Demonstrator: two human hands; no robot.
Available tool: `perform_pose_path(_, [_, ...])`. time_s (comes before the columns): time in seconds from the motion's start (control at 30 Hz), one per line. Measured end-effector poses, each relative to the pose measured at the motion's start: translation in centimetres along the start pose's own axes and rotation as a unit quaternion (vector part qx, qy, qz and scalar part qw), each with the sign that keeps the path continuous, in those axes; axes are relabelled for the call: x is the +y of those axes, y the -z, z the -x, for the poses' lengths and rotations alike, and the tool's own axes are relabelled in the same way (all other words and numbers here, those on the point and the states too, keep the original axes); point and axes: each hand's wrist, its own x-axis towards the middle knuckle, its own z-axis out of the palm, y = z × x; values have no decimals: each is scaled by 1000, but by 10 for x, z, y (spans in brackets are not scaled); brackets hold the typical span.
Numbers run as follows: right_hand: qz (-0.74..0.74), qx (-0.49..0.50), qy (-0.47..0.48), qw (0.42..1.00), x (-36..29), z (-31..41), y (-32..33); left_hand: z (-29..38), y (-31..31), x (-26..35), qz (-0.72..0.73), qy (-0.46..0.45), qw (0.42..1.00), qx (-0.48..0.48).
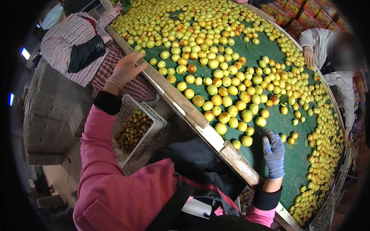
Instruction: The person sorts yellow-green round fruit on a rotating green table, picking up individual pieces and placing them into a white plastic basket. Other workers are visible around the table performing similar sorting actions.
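Observation:
Many yellow-green jujube fruits (227,101), some with reddish-brown patches, lie on a green sorting surface (260,161). My left hand (127,69), in a thin pale glove, rests on the wooden rim (170,86) at the near side, its fingers spread and holding nothing. On the right, my right hand (273,153), in a blue-grey knit glove, is over the green surface just below the fruits. Its fingers are slightly bent and apart, with no fruit seen in them. A few fruits lie close to its fingertips on both sides. The palm side is hidden.
A white plastic crate (138,144) holding browner fruits stands below the rim at left. A person in a striped jacket (72,43) is at upper left. Across the surface another person (315,43) in a light jacket has a hand by the far rim. Printed cartons (306,17) are stacked behind.

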Motion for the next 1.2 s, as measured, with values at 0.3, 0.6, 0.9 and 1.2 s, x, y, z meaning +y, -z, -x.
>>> perform_pose_path(0.3, [2, 22, -7, 1000, 2, -6, -2, -97, -70, 128, -105, 160, 934, -302])
perform_pose_path(0.6, [38, 7, -5, 999, -14, -12, -2, -147, -87, 191, 93, -158, 961, -209])
perform_pose_path(0.9, [57, 22, 15, 998, -22, -20, -3, -359, -181, 215, -127, -5, 981, -147])
perform_pose_path(1.2, [48, 18, 32, 998, -25, -25, -9, -345, -163, 214, -43, -82, 979, -180])
